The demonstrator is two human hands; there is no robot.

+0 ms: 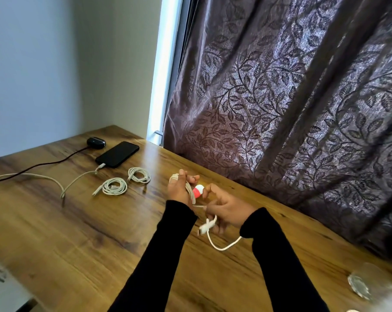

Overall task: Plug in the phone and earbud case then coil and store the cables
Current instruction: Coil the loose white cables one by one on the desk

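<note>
From the head view, the left hand (179,188) grips a bundle of pale cable loops (189,190) with a red-and-white plug piece, held above the wood-grain table (78,233). The right hand (226,210), just to its right and nearer, pinches the loose white tail (209,224) — the tail droops near and right, so winding probably runs toward the left hand. Two coiled cables (114,186) lie far left, near the plugged-in black phone (117,154) and dark earbud case (96,142).
</note>
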